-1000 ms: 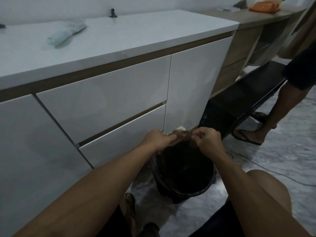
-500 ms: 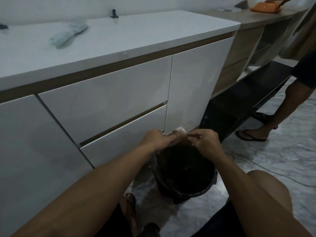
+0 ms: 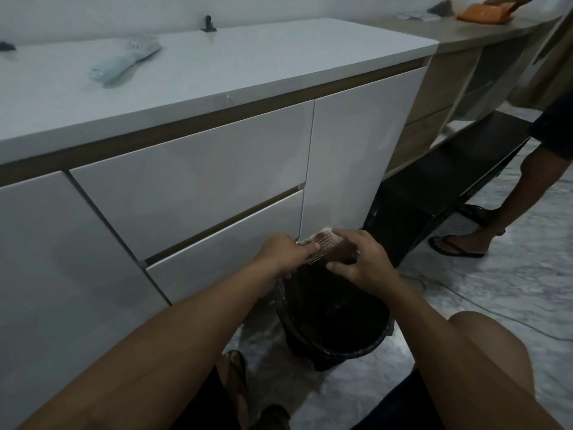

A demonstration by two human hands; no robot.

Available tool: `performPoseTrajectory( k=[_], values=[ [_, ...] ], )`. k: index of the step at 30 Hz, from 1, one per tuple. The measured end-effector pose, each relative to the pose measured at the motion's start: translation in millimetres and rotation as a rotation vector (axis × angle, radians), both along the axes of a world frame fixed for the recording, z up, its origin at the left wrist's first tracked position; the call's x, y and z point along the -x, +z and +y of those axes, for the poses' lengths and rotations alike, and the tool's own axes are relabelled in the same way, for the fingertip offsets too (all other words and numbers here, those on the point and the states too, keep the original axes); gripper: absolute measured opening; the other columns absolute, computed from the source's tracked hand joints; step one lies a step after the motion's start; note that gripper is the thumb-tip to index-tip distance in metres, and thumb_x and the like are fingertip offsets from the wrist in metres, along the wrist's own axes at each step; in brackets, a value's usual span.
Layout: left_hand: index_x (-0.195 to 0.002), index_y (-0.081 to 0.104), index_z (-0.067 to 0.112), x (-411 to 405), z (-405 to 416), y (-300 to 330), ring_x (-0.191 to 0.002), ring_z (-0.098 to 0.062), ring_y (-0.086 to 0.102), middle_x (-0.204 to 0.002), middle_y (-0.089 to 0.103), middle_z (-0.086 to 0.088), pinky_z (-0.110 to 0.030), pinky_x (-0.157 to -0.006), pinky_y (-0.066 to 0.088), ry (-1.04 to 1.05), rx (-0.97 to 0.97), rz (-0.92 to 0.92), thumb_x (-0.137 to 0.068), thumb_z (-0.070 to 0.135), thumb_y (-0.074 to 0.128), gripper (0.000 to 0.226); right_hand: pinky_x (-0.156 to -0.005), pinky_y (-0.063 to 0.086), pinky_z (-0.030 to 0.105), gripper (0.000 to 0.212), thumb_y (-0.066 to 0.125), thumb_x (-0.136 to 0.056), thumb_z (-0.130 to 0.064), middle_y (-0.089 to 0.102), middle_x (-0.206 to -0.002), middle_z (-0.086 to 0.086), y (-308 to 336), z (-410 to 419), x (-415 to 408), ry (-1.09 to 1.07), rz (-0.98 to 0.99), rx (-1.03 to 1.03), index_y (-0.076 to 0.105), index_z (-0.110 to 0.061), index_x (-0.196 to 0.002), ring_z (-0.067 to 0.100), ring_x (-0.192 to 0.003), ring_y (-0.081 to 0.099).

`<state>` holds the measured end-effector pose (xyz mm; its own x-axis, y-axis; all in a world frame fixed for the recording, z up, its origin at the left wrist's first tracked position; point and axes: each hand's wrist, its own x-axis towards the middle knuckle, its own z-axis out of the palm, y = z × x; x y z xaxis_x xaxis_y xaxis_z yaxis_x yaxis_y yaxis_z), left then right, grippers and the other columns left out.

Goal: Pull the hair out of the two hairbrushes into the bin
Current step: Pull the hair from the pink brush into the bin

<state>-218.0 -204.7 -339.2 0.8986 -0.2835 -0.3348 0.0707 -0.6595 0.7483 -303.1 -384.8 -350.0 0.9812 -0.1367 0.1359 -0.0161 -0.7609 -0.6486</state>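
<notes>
White cabinet (image 3: 186,181) with flat handleless drawer fronts and a brown recess strip under a white countertop (image 3: 248,63). Plain pale wall (image 3: 279,7) behind the cabinet. To the cabinet's right, adjoining it, a wood-tone shelf unit (image 3: 434,97) with open compartments and a grey top. Low dark bench (image 3: 449,169) below that unit. Grey-veined marble floor (image 3: 511,290) in front of the cabinet. Lighting dim.
</notes>
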Motion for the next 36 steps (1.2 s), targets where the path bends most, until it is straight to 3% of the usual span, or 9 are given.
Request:
performPoseTrajectory(
  k=[4,6,11,15,19,22,25,32,36],
  values=[
    [-0.069,0.070,0.002,1.3,-4.4,3.2,-0.042,-0.024,0.057,-0.049,0.061,-0.008,-0.024,-0.050,0.043,-0.022,-0.010,0.008,-0.073,0.061,0.069,0.058,-0.079,0.056,0.037,0.023,0.077,-0.077,-0.017,0.071,-0.097,0.005,4.2,4.8,-3.1,-0.056,-0.195,0.096,0.075,-0.014,-0.100,0.015,-0.086,0.064],
    [-0.066,0.067,0.004,-0.7,-2.6,2.4,-0.041,-0.024,0.056,-0.049,0.059,-0.007,-0.022,-0.047,0.041,-0.009,-0.002,0.016,-0.075,0.056,0.069,0.053,-0.079,0.056,0.033,0.012,0.075,-0.079,-0.011,0.076,-0.089,0.005,10.7,3.9,-1.9,-0.139,-0.224,0.083,0.078,-0.012,-0.091,0.015,-0.079,0.067],
    [-0.064,0.062,0.006,-3.4,2.0,1.1,-0.039,-0.024,0.053,-0.047,0.056,-0.008,-0.022,-0.048,0.039,-0.006,-0.007,0.035,-0.080,0.043,0.068,0.040,-0.085,0.054,0.033,0.015,0.068,-0.082,-0.010,0.077,-0.091,0.002,11.1,-9.5,-2.5,-0.310,-0.091,0.002,0.079,-0.015,-0.091,0.018,-0.087,0.068],
    [-0.074,0.062,0.006,1.0,-0.7,3.9,-0.042,-0.023,0.053,-0.054,0.056,-0.006,-0.022,-0.045,0.039,-0.038,-0.018,0.049,-0.082,0.036,0.067,0.031,-0.089,0.053,0.030,0.027,0.069,-0.084,-0.011,0.071,-0.107,0.002,9.0,-6.0,-2.1,-0.221,-0.068,-0.068,0.071,-0.015,-0.111,0.011,-0.096,0.063],
    [-0.082,0.070,-0.001,6.6,-7.2,7.1,-0.048,-0.027,0.057,-0.064,0.066,-0.014,-0.024,-0.049,0.043,-0.121,-0.073,0.028,-0.080,0.039,0.069,0.040,-0.087,0.056,0.031,0.034,0.074,-0.082,-0.013,0.071,-0.108,0.003,7.7,5.9,-2.7,-0.116,-0.160,-0.059,0.069,-0.014,-0.115,0.011,-0.094,0.065],
    [-0.087,0.073,0.002,10.2,-11.9,9.6,-0.054,-0.027,0.061,-0.068,0.066,-0.015,-0.026,-0.055,0.047,-0.163,-0.078,0.025,-0.081,0.040,0.069,0.039,-0.084,0.056,0.037,0.029,0.076,-0.078,-0.012,0.070,-0.100,0.005,4.8,7.5,-3.5,-0.074,-0.186,0.007,0.073,-0.014,-0.107,0.017,-0.090,0.065],
    [-0.084,0.073,0.002,10.2,-11.5,8.8,-0.053,-0.028,0.061,-0.066,0.064,-0.013,-0.024,-0.052,0.045,-0.167,-0.091,0.019,-0.081,0.041,0.069,0.039,-0.079,0.056,0.038,0.013,0.073,-0.079,-0.008,0.072,-0.090,0.006,6.6,4.7,-3.7,-0.132,-0.218,0.035,0.077,-0.011,-0.091,0.018,-0.082,0.065],
    [-0.073,0.067,0.004,1.5,-6.0,8.2,-0.041,-0.022,0.052,-0.059,0.061,-0.012,-0.022,-0.044,0.038,-0.108,-0.059,0.015,-0.081,0.039,0.069,0.036,-0.072,0.046,0.024,0.012,0.062,-0.085,-0.004,0.069,-0.085,0.005,12.7,-2.0,-2.6,-0.367,-0.143,-0.133,0.072,-0.012,-0.084,0.017,-0.079,0.061],
    [-0.071,0.065,0.004,0.7,-7.3,10.9,-0.038,-0.021,0.052,-0.053,0.058,-0.008,-0.022,-0.044,0.038,-0.074,-0.023,0.035,-0.080,0.038,0.070,0.035,-0.057,0.039,0.015,0.015,0.057,-0.088,-0.005,0.063,-0.083,0.002,13.7,1.2,-3.5,-0.410,-0.106,-0.198,0.064,-0.017,-0.083,0.012,-0.074,0.057]
  ],
)
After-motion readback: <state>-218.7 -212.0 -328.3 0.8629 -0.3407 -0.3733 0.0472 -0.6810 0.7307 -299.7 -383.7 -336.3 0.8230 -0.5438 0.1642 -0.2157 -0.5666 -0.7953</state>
